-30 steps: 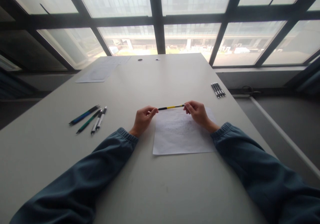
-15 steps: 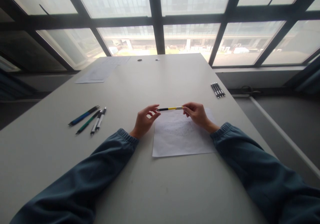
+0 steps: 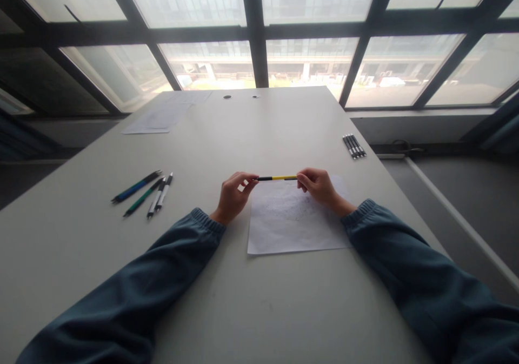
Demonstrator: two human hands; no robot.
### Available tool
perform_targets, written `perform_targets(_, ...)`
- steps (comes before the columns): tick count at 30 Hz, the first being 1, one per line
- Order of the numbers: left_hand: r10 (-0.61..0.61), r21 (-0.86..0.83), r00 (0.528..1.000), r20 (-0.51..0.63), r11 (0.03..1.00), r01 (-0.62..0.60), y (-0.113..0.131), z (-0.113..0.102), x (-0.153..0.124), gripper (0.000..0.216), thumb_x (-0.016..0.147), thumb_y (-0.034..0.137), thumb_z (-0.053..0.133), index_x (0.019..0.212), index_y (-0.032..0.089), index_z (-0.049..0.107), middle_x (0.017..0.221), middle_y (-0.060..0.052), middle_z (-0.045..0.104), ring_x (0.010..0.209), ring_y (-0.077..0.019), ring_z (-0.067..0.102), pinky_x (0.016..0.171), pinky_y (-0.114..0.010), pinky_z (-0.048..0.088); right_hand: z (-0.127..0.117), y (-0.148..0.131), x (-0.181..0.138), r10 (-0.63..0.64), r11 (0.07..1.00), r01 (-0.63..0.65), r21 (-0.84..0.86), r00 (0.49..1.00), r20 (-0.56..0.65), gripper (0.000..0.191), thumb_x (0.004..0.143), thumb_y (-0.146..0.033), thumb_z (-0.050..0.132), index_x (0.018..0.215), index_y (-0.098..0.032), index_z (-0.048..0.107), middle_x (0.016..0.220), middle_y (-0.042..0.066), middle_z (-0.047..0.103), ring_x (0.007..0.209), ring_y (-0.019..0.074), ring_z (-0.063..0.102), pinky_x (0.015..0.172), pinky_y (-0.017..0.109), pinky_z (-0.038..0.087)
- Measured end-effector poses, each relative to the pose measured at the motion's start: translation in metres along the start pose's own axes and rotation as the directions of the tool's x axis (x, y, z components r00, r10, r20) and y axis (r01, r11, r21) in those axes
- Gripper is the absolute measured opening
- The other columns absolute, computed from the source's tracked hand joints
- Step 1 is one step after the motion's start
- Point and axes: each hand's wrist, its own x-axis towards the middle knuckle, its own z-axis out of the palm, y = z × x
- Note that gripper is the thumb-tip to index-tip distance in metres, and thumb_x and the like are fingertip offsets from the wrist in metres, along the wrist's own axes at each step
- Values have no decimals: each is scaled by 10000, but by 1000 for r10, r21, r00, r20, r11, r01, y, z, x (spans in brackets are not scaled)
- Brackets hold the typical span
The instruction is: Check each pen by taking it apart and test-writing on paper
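A yellow and black pen point(image 3: 276, 178) is held level between both hands, just above the far edge of a white sheet of paper point(image 3: 295, 223) with faint pencil marks. My left hand point(image 3: 234, 195) pinches the pen's black left end with its fingertips. My right hand point(image 3: 319, 185) is curled round the pen's right end. Both forearms, in blue-grey sleeves, rest on the white table point(image 3: 227, 299).
Several pens point(image 3: 144, 192) lie in a row at the left of the table. A small bundle of dark pens point(image 3: 354, 145) lies near the right edge. More paper sheets point(image 3: 162, 116) lie at the far left corner. Big windows stand behind the table.
My left fingers let go of the pen's end and spread apart half a second ago, then pinched it again. The pen shifted slightly towards my right hand and sits level now.
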Motion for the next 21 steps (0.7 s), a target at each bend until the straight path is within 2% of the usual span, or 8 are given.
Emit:
perform_targets(12, -8, 68, 998, 68, 998, 3, -6, 1, -1, 173, 927, 346, 627, 926, 192, 706, 775, -34, 731, 721, -161, 655, 730, -275, 530, 0, 4, 1, 13, 1000, -13, 2, 1000, 18, 411, 895, -538, 630, 731, -163, 673, 601, 17, 633, 501, 106, 500, 504, 239, 388)
perform_targets(21, -2, 106, 993, 119, 994, -11, -8, 1, -2, 205, 949, 358, 568, 940, 203, 702, 835, -37, 734, 760, -166, 659, 727, -271, 504, -1, 2, 1, 18, 999, -17, -35, 1000, 21, 438, 896, -552, 612, 698, -166, 679, 583, 19, 626, 499, 111, 500, 507, 244, 390)
